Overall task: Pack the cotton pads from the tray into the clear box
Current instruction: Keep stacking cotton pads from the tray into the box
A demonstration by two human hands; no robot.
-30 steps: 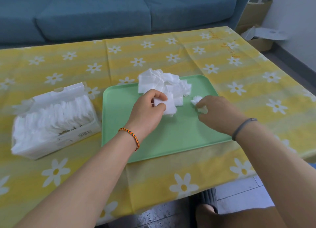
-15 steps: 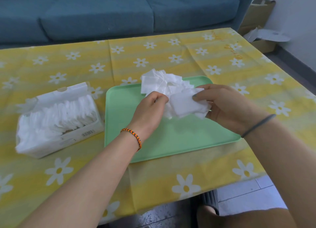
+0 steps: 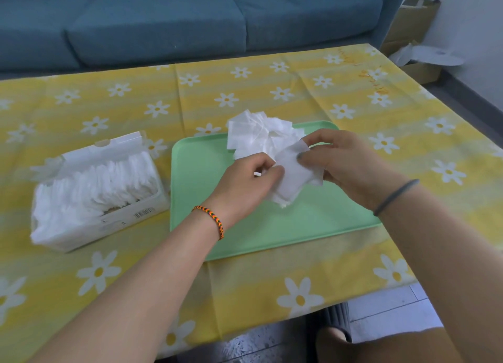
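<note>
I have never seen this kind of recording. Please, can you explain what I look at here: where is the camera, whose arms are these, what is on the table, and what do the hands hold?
There is no machine here. A person wears a camera on the head, so you look forward and down along their own two arms.

On the table lies a yellow tablecloth with daisies. On it sits a green tray with a loose pile of cotton pads at its far edge. To the left stands the clear box, already well filled with pads.

The left hand and the right hand together hold a small stack of pads above the tray. Behind the table is a blue sofa.
</note>
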